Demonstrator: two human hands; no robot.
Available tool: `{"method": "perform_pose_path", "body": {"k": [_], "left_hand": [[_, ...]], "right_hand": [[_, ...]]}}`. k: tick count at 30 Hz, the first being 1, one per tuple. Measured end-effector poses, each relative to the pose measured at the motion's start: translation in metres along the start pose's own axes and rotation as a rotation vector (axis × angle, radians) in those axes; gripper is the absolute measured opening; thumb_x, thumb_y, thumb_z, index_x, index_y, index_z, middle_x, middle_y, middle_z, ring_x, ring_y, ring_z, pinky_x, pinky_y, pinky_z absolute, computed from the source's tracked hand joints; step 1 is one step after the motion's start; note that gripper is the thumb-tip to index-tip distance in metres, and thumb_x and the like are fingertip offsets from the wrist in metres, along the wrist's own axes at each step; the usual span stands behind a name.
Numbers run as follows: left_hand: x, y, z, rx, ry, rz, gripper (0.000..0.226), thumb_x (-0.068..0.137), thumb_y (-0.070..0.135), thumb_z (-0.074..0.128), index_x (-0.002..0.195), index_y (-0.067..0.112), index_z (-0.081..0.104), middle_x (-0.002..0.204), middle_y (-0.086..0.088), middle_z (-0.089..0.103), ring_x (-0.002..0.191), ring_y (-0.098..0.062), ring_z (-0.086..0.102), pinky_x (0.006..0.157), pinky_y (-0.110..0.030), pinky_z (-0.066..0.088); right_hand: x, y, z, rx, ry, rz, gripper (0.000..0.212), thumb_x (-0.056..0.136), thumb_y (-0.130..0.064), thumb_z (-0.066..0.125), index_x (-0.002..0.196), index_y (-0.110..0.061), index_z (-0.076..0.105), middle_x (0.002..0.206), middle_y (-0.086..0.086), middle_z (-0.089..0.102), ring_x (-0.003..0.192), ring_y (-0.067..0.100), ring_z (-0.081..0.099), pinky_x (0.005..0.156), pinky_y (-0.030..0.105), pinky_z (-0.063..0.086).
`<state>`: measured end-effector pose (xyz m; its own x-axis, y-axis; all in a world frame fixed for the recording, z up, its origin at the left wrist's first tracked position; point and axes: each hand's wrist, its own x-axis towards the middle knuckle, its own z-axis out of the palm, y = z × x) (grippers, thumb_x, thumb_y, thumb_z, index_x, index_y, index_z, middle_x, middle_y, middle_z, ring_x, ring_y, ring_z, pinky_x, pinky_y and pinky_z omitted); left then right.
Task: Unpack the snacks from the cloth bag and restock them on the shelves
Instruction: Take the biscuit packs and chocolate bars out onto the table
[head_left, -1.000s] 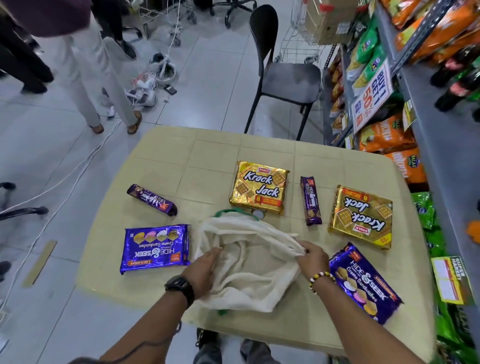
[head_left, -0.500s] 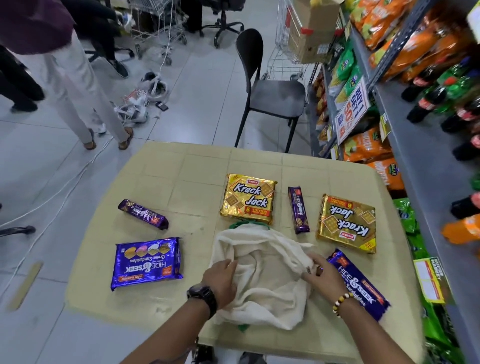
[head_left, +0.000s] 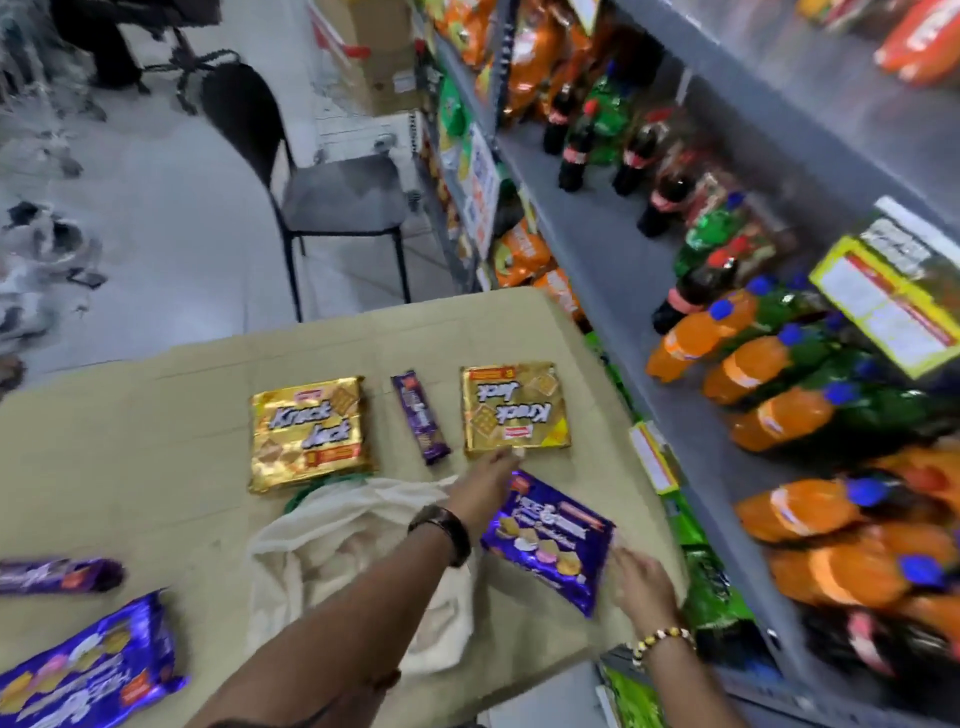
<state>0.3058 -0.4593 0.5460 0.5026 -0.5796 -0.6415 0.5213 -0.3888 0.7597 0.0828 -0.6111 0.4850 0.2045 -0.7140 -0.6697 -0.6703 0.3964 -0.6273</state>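
Note:
The cream cloth bag (head_left: 343, 540) lies slack on the beige table (head_left: 130, 457). My left hand (head_left: 483, 483) reaches across it, fingertips at the near edge of the right gold Krack Jack pack (head_left: 514, 405), holding nothing. My right hand (head_left: 641, 577) is spread open beside the right edge of a purple Hide & Seek pack (head_left: 548, 540). A second Krack Jack pack (head_left: 309, 431) and a slim purple biscuit roll (head_left: 420, 415) lie further back. Another purple pack (head_left: 88, 670) and roll (head_left: 57, 574) lie at the left.
Grey shelves (head_left: 613, 260) run along the right, holding cola bottles (head_left: 571, 156), orange soda bottles (head_left: 769, 374) and orange snack bags (head_left: 519, 249). A black chair (head_left: 322, 192) stands beyond the table. A cardboard box (head_left: 374, 47) sits at the back.
Both hands have left the cloth bag. My left hand reached forward to the right Krack Jack pack, my right hand moved to the purple pack's edge. The view swung right toward the shelves.

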Motion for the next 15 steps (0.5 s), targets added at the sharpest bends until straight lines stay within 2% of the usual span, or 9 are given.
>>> {"method": "perform_pose_path", "body": {"k": [1,2,4,6,8,10,11,13,15], "left_hand": [[0.018,-0.01,0.001,-0.037,0.035,-0.038,0.068,0.063,0.079,0.07,0.108,0.028,0.068,0.125,-0.002,0.068,0.119,-0.021,0.061,0.11,-0.045,0.042],[0.027,-0.015,0.004,-0.03,0.061,-0.048,0.073,0.065,0.08,0.067,0.111,0.024,0.068,0.124,-0.004,0.069,0.12,-0.024,0.061,0.11,-0.048,0.042],[0.039,-0.026,0.007,0.022,0.096,-0.08,0.066,0.079,0.072,0.06,0.109,0.014,0.069,0.111,-0.009,0.074,0.108,-0.029,0.068,0.103,-0.052,0.049],[0.036,-0.031,0.009,0.084,0.103,-0.13,0.072,0.081,0.07,0.056,0.117,0.009,0.064,0.113,-0.013,0.073,0.102,-0.029,0.07,0.091,-0.044,0.057],[0.038,-0.034,0.009,0.139,0.086,-0.154,0.083,0.078,0.075,0.053,0.127,0.008,0.059,0.12,-0.01,0.071,0.1,-0.023,0.068,0.076,-0.031,0.059],[0.03,-0.023,0.016,0.156,0.025,-0.173,0.086,0.076,0.078,0.052,0.124,0.008,0.061,0.113,-0.004,0.073,0.093,-0.02,0.071,0.076,-0.029,0.061],[0.026,-0.014,0.019,0.176,-0.007,-0.171,0.08,0.082,0.074,0.051,0.124,0.006,0.061,0.112,-0.001,0.072,0.087,-0.017,0.07,0.072,-0.021,0.06],[0.016,-0.002,0.025,0.214,-0.051,-0.142,0.061,0.096,0.059,0.046,0.127,0.007,0.057,0.112,0.001,0.064,0.076,-0.006,0.063,0.053,-0.006,0.05],[0.009,0.007,0.028,0.169,-0.102,-0.127,0.058,0.096,0.057,0.048,0.13,0.01,0.057,0.112,0.004,0.068,0.079,-0.005,0.068,0.058,-0.009,0.052]], "right_hand": [[0.0,0.004,0.004,0.082,-0.041,0.043,0.082,0.055,-0.081,0.07,0.094,-0.009,0.068,0.075,0.002,0.063,0.062,0.014,0.052,0.046,0.019,0.043],[-0.005,0.004,0.009,0.178,-0.098,0.107,0.07,0.068,-0.073,0.067,0.092,-0.008,0.069,0.072,0.002,0.066,0.062,0.018,0.057,0.048,0.021,0.047],[-0.02,-0.008,0.024,0.371,-0.183,0.158,0.049,0.09,-0.054,0.06,0.105,-0.009,0.071,0.091,0.01,0.077,0.084,0.031,0.072,0.071,0.037,0.061],[-0.021,-0.009,0.035,0.42,-0.196,0.175,0.054,0.088,-0.056,0.063,0.119,-0.012,0.068,0.108,0.014,0.076,0.099,0.033,0.073,0.09,0.054,0.057],[-0.006,-0.002,0.037,0.419,-0.196,0.149,0.055,0.086,-0.057,0.064,0.12,-0.014,0.067,0.11,0.013,0.076,0.098,0.033,0.074,0.091,0.058,0.055],[-0.009,-0.014,0.036,0.406,-0.194,0.181,0.059,0.081,-0.058,0.069,0.117,-0.012,0.068,0.107,0.014,0.076,0.096,0.034,0.074,0.091,0.059,0.055],[-0.015,-0.024,0.033,0.388,-0.179,0.174,0.057,0.081,-0.056,0.07,0.115,-0.01,0.069,0.104,0.014,0.077,0.094,0.034,0.075,0.09,0.057,0.056],[-0.022,-0.038,0.022,0.337,-0.169,0.093,0.044,0.09,-0.046,0.065,0.113,-0.009,0.071,0.099,0.014,0.078,0.089,0.033,0.075,0.086,0.053,0.059],[-0.024,-0.052,0.007,0.3,-0.125,0.024,0.036,0.094,-0.039,0.062,0.11,-0.008,0.071,0.095,0.014,0.078,0.086,0.034,0.075,0.082,0.051,0.06]]}}
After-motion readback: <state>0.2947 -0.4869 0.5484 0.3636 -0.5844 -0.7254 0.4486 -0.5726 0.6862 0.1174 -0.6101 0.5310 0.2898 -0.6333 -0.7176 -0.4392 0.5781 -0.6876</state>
